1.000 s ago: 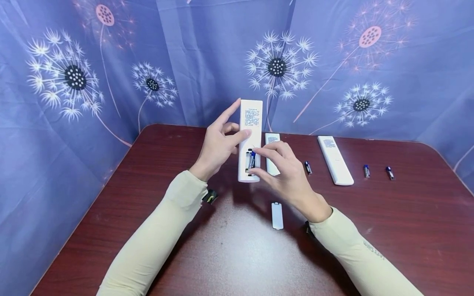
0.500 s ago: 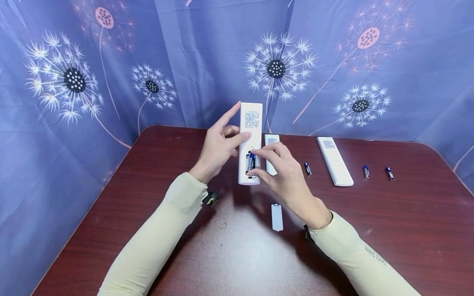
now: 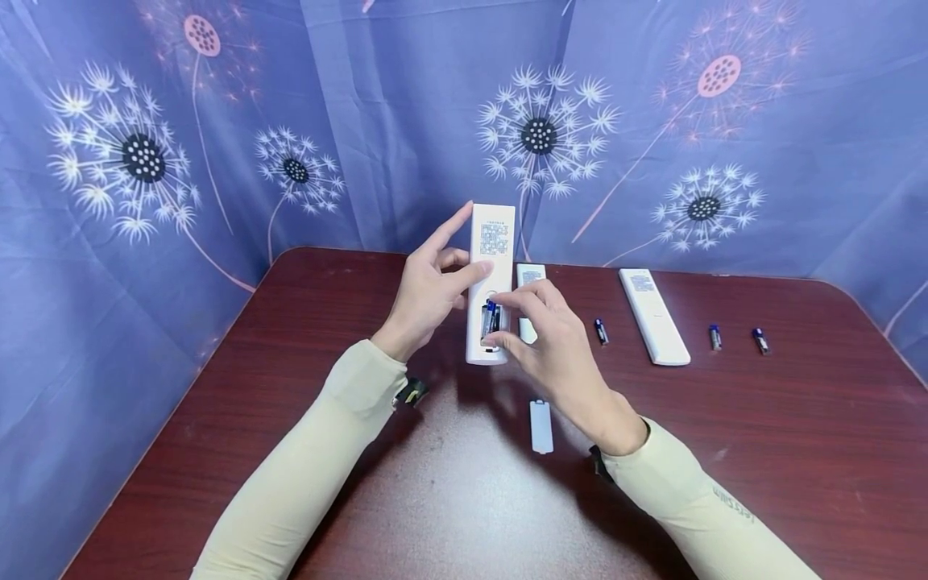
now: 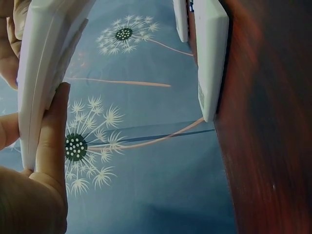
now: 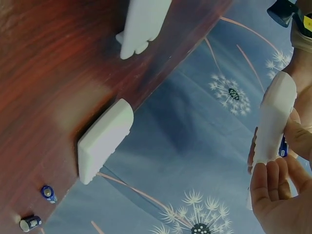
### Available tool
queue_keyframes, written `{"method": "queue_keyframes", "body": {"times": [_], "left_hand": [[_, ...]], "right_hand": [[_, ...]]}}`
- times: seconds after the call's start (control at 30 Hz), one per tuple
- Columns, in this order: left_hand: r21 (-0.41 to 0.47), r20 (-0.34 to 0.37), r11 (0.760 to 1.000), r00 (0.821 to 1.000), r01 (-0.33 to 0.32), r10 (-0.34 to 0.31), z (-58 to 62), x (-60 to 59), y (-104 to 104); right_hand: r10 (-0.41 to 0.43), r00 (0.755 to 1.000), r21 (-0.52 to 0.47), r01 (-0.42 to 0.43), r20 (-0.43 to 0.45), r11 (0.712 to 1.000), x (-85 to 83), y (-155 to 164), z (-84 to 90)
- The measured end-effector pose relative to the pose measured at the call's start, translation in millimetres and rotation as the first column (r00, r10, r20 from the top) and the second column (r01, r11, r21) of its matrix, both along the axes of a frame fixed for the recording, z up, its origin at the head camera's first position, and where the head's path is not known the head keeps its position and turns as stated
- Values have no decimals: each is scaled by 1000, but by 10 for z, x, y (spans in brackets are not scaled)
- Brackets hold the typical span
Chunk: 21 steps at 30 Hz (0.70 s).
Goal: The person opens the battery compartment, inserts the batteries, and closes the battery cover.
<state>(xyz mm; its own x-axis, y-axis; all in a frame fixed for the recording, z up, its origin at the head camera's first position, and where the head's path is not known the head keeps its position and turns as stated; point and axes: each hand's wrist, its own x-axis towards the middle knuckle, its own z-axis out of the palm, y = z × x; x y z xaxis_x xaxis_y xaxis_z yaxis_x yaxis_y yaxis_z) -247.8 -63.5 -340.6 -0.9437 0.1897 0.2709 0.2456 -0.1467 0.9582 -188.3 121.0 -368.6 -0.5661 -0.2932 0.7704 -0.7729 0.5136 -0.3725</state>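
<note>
White remote (image 3: pixel 490 274) held above table (image 3: pixel 449 483), battery cover (image 3: pixel 540 426) lying near.

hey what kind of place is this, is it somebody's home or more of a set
Probably a staged recording corner, not a lived-in room. A dandelion-print blue cloth curtains off the dark red table on three sides, and white remotes and loose batteries lie spaced in a row.

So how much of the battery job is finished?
Done: the battery cover is off and lies on the table. In hand: the left hand holds the remote upright while the right hand pinches a battery in its open slot. Left: three loose batteries and two more remotes wait.
</note>
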Motion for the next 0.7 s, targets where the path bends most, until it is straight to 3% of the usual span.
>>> {"method": "queue_keyframes", "body": {"times": [0.2, 0.7], "left_hand": [[5, -4, 1000, 1000, 5, -5, -1, 5, 3], [18, 5, 1000, 1000, 8, -8, -22, -10, 21]], "right_hand": [[-18, 999, -5, 18, 37, 1000, 10, -14, 19], [-23, 999, 32, 21, 37, 999, 1, -6, 37]]}}
